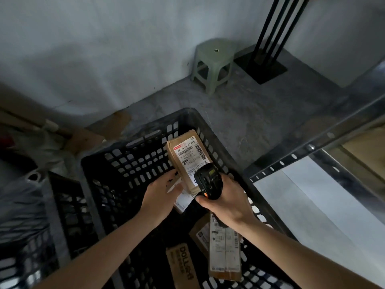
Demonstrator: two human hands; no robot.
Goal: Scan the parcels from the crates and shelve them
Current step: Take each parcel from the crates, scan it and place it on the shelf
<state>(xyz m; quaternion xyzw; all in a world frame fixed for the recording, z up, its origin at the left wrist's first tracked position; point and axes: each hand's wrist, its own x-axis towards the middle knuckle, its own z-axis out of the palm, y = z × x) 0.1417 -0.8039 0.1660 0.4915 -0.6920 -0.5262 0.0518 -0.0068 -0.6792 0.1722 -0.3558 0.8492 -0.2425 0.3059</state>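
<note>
A brown cardboard parcel (186, 155) with a white barcode label stands tilted inside the black plastic crate (133, 163). My left hand (161, 195) holds the parcel at its lower left side, fingers round its edge. My right hand (227, 203) grips a black handheld scanner (208, 180) with an orange button, held just over the parcel's lower label. More parcels lie in the crate: a small one (183, 202) under the held parcel, a long labelled box (225, 251) and a brown box printed with letters (183, 265).
A metal shelf frame (291, 159) with a pale shelf board (323, 205) stands at the right. A second black crate (25, 247) sits at the left. A green plastic stool (214, 63) and a black stand (264, 59) are by the far wall. Cardboard scraps lie on the floor.
</note>
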